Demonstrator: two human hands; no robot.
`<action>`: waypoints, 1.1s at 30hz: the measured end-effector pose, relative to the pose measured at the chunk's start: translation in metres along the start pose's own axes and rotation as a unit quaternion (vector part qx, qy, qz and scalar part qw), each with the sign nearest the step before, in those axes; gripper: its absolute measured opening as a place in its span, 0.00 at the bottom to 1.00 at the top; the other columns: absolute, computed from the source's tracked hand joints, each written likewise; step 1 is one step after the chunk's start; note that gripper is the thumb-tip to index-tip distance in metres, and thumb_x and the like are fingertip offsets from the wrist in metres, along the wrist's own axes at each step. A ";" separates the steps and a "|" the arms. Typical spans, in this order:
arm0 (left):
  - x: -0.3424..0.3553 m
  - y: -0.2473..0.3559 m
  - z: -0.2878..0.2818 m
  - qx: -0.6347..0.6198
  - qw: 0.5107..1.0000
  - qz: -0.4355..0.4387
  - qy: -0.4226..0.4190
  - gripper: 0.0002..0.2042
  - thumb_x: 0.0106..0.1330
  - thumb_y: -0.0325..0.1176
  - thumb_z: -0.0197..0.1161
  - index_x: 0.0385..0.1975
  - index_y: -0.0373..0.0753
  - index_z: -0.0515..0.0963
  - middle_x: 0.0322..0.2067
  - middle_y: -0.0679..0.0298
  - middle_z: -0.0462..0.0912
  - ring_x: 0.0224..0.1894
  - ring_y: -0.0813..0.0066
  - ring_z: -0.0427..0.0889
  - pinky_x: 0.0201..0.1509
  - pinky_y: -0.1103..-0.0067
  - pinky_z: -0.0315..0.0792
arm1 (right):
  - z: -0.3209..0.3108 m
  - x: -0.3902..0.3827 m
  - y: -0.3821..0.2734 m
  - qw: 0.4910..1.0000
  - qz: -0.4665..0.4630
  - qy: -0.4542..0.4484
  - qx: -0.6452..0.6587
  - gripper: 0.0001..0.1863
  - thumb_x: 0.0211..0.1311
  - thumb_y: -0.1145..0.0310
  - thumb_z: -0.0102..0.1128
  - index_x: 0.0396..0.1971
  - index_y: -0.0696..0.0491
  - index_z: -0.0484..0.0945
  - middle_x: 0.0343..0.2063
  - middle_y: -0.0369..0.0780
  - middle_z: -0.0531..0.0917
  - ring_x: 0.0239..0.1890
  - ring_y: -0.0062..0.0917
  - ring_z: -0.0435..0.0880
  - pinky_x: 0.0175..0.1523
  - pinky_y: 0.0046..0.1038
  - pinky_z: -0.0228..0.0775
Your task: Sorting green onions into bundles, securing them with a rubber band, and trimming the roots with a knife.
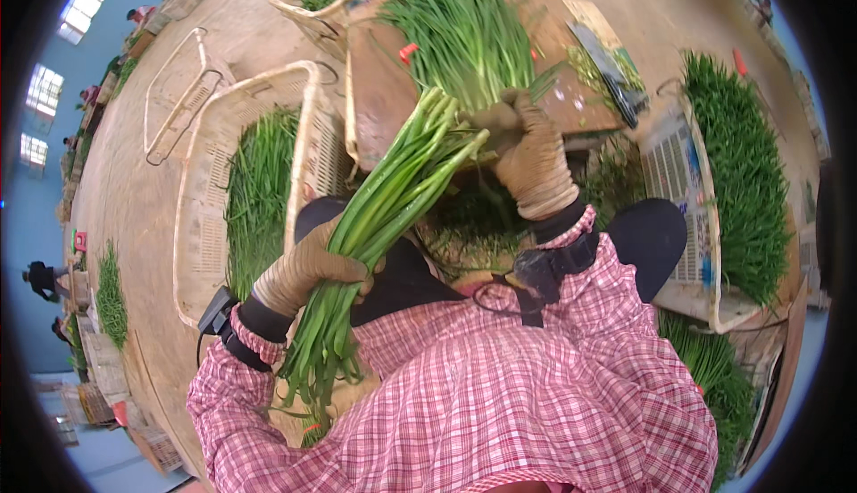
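Observation:
My left hand (317,270), in a brown work glove, is wrapped round a bunch of chives (393,180) with long flat green leaves. Its pale stalk ends point up and away, while the leaf tips droop below my fist. Just right of those stalk ends is my right hand (536,158), also gloved, its fingers bent and smeared by motion. Whether it grips any stalks is hidden. Beyond both hands, a large heap of chives (460,33) lies on a brown board (379,78), with red ties at its sides.
A dark-bladed knife (596,57) lies at the board's right, beside chopped trimmings (585,71). Pale plastic crates (201,198) with greens stand left, behind and right (705,225). Loose greens (478,225) lie below the board. An empty-looking metal frame (170,104) stands farther left. Several people work along the wall.

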State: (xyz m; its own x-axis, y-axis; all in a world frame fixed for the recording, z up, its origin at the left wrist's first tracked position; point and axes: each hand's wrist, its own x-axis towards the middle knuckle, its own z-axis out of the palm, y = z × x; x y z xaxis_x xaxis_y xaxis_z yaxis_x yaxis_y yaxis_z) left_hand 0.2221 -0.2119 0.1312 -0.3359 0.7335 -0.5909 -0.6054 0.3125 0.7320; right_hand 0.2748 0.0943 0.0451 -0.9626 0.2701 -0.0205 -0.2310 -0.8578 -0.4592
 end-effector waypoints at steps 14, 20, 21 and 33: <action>0.049 -0.007 0.065 0.114 0.991 -0.037 0.058 0.35 0.54 0.19 0.66 0.67 0.38 0.68 0.41 0.58 0.84 0.31 0.74 0.83 0.34 0.80 0.80 | -0.057 -0.071 -0.076 0.669 -0.285 0.016 -0.686 0.16 0.55 0.70 0.72 0.45 0.55 0.83 0.52 0.49 0.81 0.55 0.45 0.79 0.61 0.41 0.71; 0.068 -0.008 0.089 0.250 0.965 0.057 0.063 0.41 0.54 0.18 0.67 0.72 0.40 0.63 0.45 0.64 0.82 0.44 0.77 0.82 0.45 0.80 0.80 | -0.048 -0.050 -0.045 0.829 -0.094 0.068 -0.547 0.11 0.58 0.71 0.72 0.39 0.58 0.85 0.35 0.40 0.88 0.34 0.21 0.84 0.43 0.24 0.76; 0.071 -0.009 0.090 0.266 0.959 0.074 0.065 0.41 0.54 0.18 0.67 0.72 0.40 0.63 0.46 0.64 0.82 0.44 0.77 0.82 0.46 0.80 0.80 | -0.052 -0.048 -0.045 0.831 -0.045 0.099 -0.546 0.13 0.56 0.68 0.75 0.38 0.58 0.85 0.27 0.35 0.87 0.31 0.16 0.82 0.41 0.22 0.74; 0.080 -0.010 0.086 0.073 0.993 -0.094 -0.006 0.31 0.55 0.23 0.69 0.63 0.35 0.71 0.44 0.61 0.83 0.42 0.77 0.81 0.44 0.83 0.76 | -0.098 -0.046 -0.046 0.621 -0.241 0.032 -0.745 0.10 0.54 0.64 0.73 0.35 0.49 0.88 0.52 0.46 0.82 0.55 0.40 0.81 0.58 0.40 0.72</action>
State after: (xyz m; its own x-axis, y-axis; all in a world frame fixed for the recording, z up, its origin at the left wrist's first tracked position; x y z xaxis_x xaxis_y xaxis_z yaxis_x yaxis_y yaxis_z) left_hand 0.2636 -0.1046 0.1058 -0.2179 0.6604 -0.7186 -0.5448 0.5286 0.6510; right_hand 0.3432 0.1642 -0.0205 -0.8142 0.3955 0.4251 -0.0569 0.6743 -0.7362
